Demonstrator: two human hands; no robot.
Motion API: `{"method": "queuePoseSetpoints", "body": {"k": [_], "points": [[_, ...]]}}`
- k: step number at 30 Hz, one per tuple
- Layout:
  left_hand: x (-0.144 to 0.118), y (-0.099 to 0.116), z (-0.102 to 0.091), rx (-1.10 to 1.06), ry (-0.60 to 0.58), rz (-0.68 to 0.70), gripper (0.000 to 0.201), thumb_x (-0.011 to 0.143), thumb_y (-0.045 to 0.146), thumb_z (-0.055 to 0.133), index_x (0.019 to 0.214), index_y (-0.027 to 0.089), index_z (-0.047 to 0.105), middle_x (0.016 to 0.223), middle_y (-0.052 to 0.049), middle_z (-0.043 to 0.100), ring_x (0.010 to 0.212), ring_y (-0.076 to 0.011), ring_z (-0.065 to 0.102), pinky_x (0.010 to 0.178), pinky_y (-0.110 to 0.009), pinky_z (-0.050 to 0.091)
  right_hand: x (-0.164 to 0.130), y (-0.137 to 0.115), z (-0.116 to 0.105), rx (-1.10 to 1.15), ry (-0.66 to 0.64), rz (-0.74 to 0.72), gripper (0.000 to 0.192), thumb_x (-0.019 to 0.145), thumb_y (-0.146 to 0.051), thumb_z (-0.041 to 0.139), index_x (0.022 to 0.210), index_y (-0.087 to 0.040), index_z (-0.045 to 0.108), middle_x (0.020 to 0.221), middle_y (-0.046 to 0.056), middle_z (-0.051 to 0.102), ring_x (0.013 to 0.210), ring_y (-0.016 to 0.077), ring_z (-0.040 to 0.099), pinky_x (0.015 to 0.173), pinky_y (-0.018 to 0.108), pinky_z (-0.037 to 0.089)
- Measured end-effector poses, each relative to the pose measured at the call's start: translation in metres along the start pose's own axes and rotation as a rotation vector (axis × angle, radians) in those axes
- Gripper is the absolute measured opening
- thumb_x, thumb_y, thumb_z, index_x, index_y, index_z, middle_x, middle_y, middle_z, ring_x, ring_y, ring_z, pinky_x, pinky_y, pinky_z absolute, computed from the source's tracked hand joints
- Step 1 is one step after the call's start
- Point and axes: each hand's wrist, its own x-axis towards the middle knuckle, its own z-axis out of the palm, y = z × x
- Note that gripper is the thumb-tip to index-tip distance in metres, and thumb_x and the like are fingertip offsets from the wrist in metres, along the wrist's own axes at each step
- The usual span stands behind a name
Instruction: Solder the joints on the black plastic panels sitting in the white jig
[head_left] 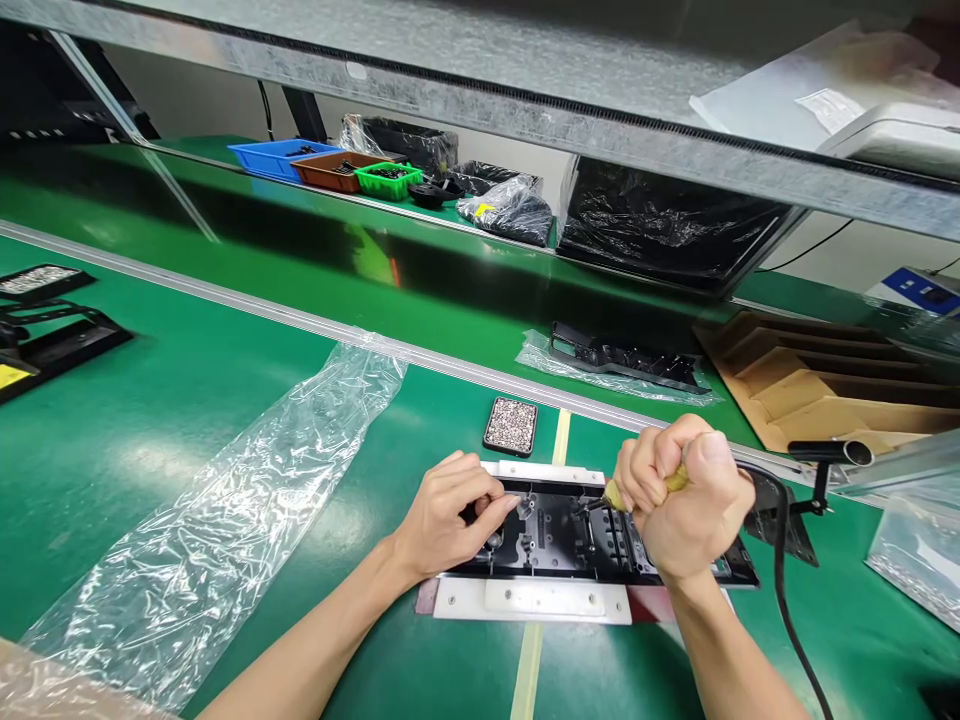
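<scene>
The right hand [684, 500] tightly wraps a tool [616, 497]; the left hand [452, 512], half curled above a panel [545, 530], hides any hold.

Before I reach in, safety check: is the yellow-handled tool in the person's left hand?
No, the right hand is closed around the tool.

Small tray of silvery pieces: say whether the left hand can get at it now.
Likely yes: the tray sits just beyond the left hand, uncovered, with nothing tall apparently between them.
</scene>
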Motion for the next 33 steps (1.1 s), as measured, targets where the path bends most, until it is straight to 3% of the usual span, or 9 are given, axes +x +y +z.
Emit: {"method": "queuePoseSetpoints", "body": {"k": [11,33], "points": [[0.0021,0.0019,-0.0012,-0.003,0.006,-0.003,0.023,0.097,0.018,0.067,0.077,0.018,0.057,0.061,0.004,0.053,0.061,-0.0131,0.044,0.065,-0.032,0.031,-0.0001,-0.0005,0.0012,0.026,0.002,-0.004,0.039,0.089,-0.039,0.061,0.059,-0.021,0.044,0.043,-0.007,0.032,0.037,0.0078,0.027,0.033,0.020,0.026],[0.0019,0.0023,-0.0023,0.001,-0.002,-0.002,0.023,0.098,0.020,0.065,0.077,0.018,0.058,0.061,0.003,0.052,0.061,-0.0133,0.044,0.065,-0.033,0.031,-0.0002,-0.0031,0.0030,0.012,0.018,0.001,0.042,0.092,-0.041,0.058,0.059,-0.021,0.042,0.043,-0.007,0.032,0.037,0.0073,0.027,0.034,0.018,0.025]]}}
